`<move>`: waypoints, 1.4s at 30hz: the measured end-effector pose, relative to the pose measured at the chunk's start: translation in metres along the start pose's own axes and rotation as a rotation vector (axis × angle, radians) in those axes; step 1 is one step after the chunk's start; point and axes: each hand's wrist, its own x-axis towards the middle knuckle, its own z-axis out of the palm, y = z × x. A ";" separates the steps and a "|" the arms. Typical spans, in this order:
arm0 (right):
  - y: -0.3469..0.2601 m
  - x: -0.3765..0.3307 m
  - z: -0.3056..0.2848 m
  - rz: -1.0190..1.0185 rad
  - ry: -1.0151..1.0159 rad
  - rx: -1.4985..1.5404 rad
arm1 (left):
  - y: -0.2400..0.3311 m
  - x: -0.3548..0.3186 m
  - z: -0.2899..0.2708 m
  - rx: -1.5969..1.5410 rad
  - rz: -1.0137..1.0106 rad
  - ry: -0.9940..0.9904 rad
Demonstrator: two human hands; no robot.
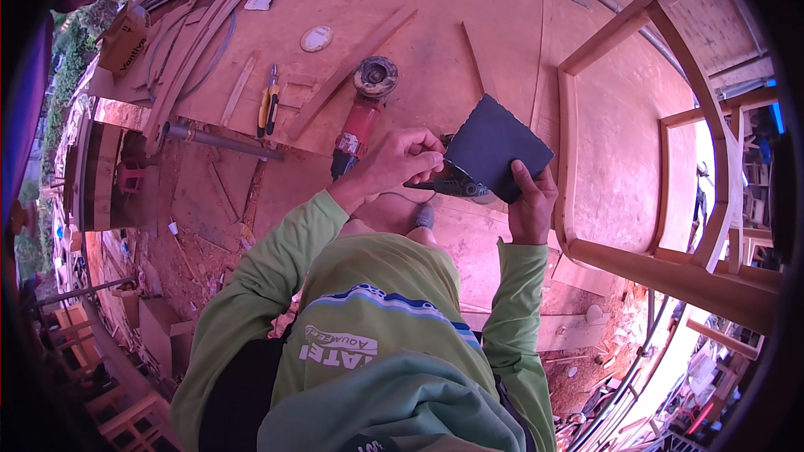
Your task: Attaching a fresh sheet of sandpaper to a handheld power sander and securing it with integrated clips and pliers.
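Observation:
My right hand (533, 208) grips a dark, square sheet of sandpaper (494, 146) by its lower right corner, thumb on top. The sheet is tilted, with ragged edges. Close to its left edge, my left hand (400, 159) is closed in a pinch; I cannot make out what is between the fingertips. Beyond that hand lies a red and black angle grinder (360, 121), its round disc end pointing away. A dark power tool (461, 187) shows partly below the sheet, which hides some of it.
Yellow-handled pliers (268, 109) lie left of the grinder, near several wooden strips (352, 75) and a round pale disc (316, 38) on the plywood surface (452, 0). A wooden chair frame (568, 159) stands close on the right. A grey pipe (219, 141) lies at the left.

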 end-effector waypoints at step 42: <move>-0.004 -0.009 0.081 -0.744 -0.400 -1.484 | 0.015 0.004 0.013 0.708 0.428 0.063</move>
